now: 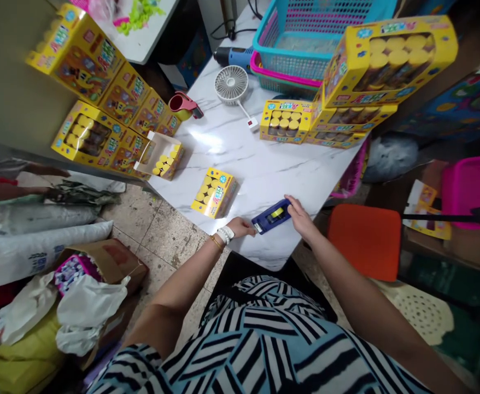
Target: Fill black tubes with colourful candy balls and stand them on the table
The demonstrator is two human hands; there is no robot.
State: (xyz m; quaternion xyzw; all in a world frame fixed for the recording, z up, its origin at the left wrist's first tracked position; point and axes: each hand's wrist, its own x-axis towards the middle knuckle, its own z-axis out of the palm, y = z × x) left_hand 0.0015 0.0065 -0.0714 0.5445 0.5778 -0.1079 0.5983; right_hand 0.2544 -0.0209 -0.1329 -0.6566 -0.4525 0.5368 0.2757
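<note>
A dark blue tape dispenser with a yellow-cored roll lies slanted on the front of the white marbled table. My right hand grips its right end, fingers along the far corner. At the cutter end, my left hand is closed in a pinch on the tape, whose strip is hard to make out. Behind my left hand stands a yellow box with round yellow caps in its window. An open-flapped box of yellow-capped tubes is by the table's left edge.
Stacked yellow boxes rise at left, and more boxes stand at right. A small fan, a red tape holder and a blue basket occupy the back. An orange seat is right of the table.
</note>
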